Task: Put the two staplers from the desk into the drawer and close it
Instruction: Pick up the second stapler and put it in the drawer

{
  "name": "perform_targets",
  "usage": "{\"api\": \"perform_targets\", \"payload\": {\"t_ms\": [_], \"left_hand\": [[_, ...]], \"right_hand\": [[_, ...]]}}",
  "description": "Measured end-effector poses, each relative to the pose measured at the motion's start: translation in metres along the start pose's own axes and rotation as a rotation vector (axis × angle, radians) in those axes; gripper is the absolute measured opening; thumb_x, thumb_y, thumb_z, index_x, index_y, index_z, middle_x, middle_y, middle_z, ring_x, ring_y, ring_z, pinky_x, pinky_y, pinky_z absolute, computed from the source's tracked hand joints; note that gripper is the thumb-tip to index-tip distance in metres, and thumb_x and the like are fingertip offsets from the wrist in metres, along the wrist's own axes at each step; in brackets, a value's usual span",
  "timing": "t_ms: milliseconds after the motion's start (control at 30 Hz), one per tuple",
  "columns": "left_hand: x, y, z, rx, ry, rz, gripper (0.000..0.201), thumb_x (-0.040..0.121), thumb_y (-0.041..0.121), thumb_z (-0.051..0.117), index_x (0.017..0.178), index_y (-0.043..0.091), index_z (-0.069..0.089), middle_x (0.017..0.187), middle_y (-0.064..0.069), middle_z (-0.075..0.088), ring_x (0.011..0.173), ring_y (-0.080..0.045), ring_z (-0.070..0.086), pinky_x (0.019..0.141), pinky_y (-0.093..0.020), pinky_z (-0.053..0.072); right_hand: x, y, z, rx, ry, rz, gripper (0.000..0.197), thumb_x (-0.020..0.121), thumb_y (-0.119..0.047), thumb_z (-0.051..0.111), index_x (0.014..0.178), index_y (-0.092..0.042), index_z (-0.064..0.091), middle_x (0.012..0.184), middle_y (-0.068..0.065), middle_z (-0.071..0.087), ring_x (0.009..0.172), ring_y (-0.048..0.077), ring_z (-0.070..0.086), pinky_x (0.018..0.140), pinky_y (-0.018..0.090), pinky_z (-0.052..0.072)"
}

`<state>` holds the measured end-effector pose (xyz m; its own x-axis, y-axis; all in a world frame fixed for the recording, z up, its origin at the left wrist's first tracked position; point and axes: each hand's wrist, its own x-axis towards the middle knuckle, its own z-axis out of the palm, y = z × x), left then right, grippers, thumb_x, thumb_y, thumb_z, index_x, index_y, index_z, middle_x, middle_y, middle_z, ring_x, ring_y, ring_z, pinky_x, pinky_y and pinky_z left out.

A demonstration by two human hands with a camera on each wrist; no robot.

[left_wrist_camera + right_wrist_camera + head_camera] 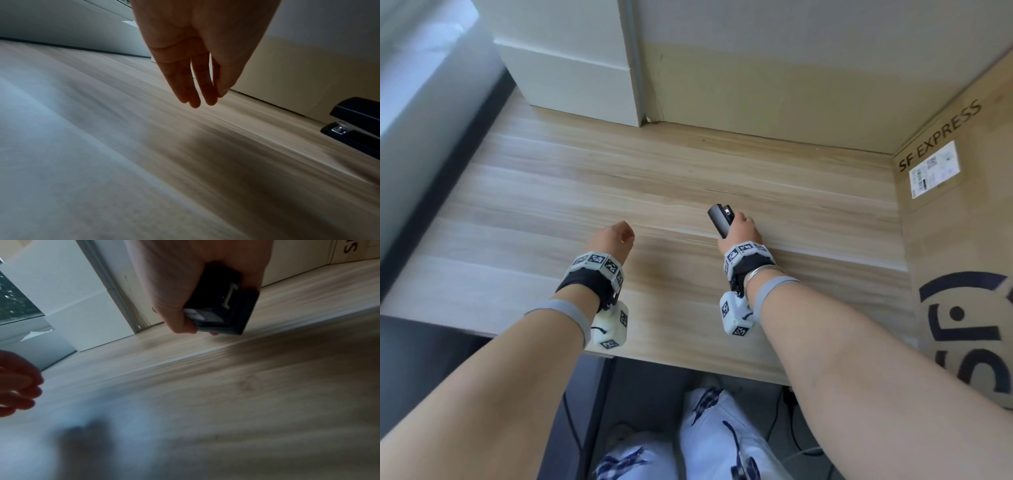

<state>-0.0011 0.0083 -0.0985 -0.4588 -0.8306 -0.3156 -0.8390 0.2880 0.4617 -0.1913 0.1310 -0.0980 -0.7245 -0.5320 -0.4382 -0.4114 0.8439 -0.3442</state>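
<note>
A black stapler (717, 219) is gripped in my right hand (739, 230), fingers and thumb curled round its rear half, with its front end pointing away from me over the wooden desk (585, 192). The right wrist view shows the stapler (224, 309) end-on in the right hand (174, 288), a little above the desk. My left hand (616, 236) hovers over the desk to the left and holds nothing. Its fingers (195, 91) hang straight and relaxed, and the stapler (357, 125) shows at the right edge. I see no second stapler and no drawer.
A large cardboard box (959, 240) marked SF EXPRESS walls off the desk's right side. A white block (571, 68) stands at the back left against a pale wall panel (791, 68). Under the desk's front edge (688, 363) are my knees and some cables.
</note>
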Motion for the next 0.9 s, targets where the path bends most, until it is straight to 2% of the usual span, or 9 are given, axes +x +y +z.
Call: {"api": "perform_targets", "payload": {"t_ms": [100, 300, 467, 533, 567, 667, 733, 800, 900], "left_hand": [[-0.01, -0.022, -0.012, -0.009, 0.011, -0.001, 0.023, 0.09, 0.01, 0.049, 0.106, 0.003, 0.064, 0.11, -0.016, 0.071, 0.101, -0.033, 0.065, 0.084, -0.035, 0.05], [-0.039, -0.079, -0.036, -0.014, 0.054, -0.02, 0.025, 0.091, 0.008, 0.047, 0.108, 0.001, 0.064, 0.111, -0.019, 0.07, 0.103, -0.035, 0.064, 0.084, -0.037, 0.05], [-0.063, -0.12, -0.053, -0.088, 0.091, -0.071, 0.025, 0.09, 0.009, 0.046, 0.105, 0.005, 0.065, 0.108, -0.02, 0.071, 0.101, -0.036, 0.064, 0.084, -0.038, 0.05], [-0.068, -0.133, -0.056, -0.066, 0.097, -0.088, 0.024, 0.09, 0.01, 0.047, 0.105, 0.005, 0.065, 0.107, -0.02, 0.071, 0.1, -0.035, 0.064, 0.084, -0.037, 0.05], [-0.112, -0.205, -0.073, -0.071, 0.103, -0.185, 0.024, 0.09, 0.01, 0.047, 0.105, 0.006, 0.065, 0.108, -0.02, 0.07, 0.1, -0.036, 0.064, 0.084, -0.037, 0.05], [-0.112, -0.218, -0.066, -0.081, 0.096, -0.203, 0.025, 0.09, 0.01, 0.047, 0.107, 0.007, 0.065, 0.11, -0.019, 0.07, 0.102, -0.036, 0.063, 0.086, -0.038, 0.049], [-0.12, -0.228, -0.07, -0.07, 0.1, -0.208, 0.024, 0.09, 0.013, 0.047, 0.106, 0.008, 0.064, 0.11, -0.017, 0.07, 0.101, -0.035, 0.063, 0.082, -0.035, 0.048], [-0.132, -0.259, -0.071, -0.082, 0.096, -0.274, 0.023, 0.09, 0.016, 0.047, 0.104, 0.011, 0.064, 0.109, -0.015, 0.069, 0.098, -0.034, 0.063, 0.078, -0.032, 0.046], [-0.148, -0.299, -0.065, -0.095, 0.077, -0.348, 0.023, 0.088, 0.017, 0.046, 0.102, 0.015, 0.064, 0.108, -0.013, 0.069, 0.097, -0.034, 0.064, 0.08, -0.033, 0.049]], "right_hand": [[-0.024, -0.022, 0.014, 0.038, -0.01, -0.046, 0.054, 0.084, -0.018, 0.064, 0.132, -0.007, 0.042, 0.131, 0.016, 0.051, 0.119, 0.034, 0.054, 0.092, 0.036, 0.045], [-0.081, -0.069, 0.047, 0.12, -0.017, -0.168, 0.047, 0.085, -0.033, 0.059, 0.128, -0.016, 0.05, 0.12, 0.012, 0.064, 0.109, 0.033, 0.061, 0.08, 0.03, 0.045], [-0.121, -0.101, 0.073, 0.156, -0.049, -0.296, 0.047, 0.088, -0.043, 0.055, 0.131, -0.026, 0.047, 0.117, 0.008, 0.068, 0.105, 0.033, 0.063, 0.082, 0.031, 0.047], [-0.134, -0.11, 0.084, 0.126, -0.09, -0.351, 0.044, 0.088, -0.043, 0.054, 0.128, -0.026, 0.048, 0.117, 0.006, 0.067, 0.105, 0.032, 0.063, 0.081, 0.031, 0.047], [-0.187, -0.147, 0.136, 0.087, -0.176, -0.44, 0.043, 0.087, -0.043, 0.054, 0.126, -0.025, 0.049, 0.118, 0.006, 0.067, 0.105, 0.031, 0.063, 0.081, 0.031, 0.047], [-0.195, -0.153, 0.148, 0.059, -0.249, -0.483, 0.039, 0.087, -0.042, 0.056, 0.118, -0.019, 0.052, 0.119, 0.007, 0.063, 0.107, 0.029, 0.06, 0.079, 0.03, 0.042], [-0.2, -0.157, 0.164, 0.018, -0.285, -0.516, 0.038, 0.087, -0.042, 0.056, 0.112, -0.014, 0.053, 0.116, 0.009, 0.061, 0.106, 0.028, 0.058, 0.078, 0.03, 0.039], [-0.216, -0.169, 0.19, -0.014, -0.339, -0.57, 0.038, 0.088, -0.042, 0.056, 0.111, -0.011, 0.055, 0.115, 0.01, 0.061, 0.106, 0.028, 0.056, 0.081, 0.032, 0.04], [-0.235, -0.174, 0.226, -0.058, -0.431, -0.609, 0.039, 0.089, -0.042, 0.056, 0.112, -0.01, 0.056, 0.119, 0.009, 0.06, 0.107, 0.026, 0.057, 0.083, 0.032, 0.04]]}}
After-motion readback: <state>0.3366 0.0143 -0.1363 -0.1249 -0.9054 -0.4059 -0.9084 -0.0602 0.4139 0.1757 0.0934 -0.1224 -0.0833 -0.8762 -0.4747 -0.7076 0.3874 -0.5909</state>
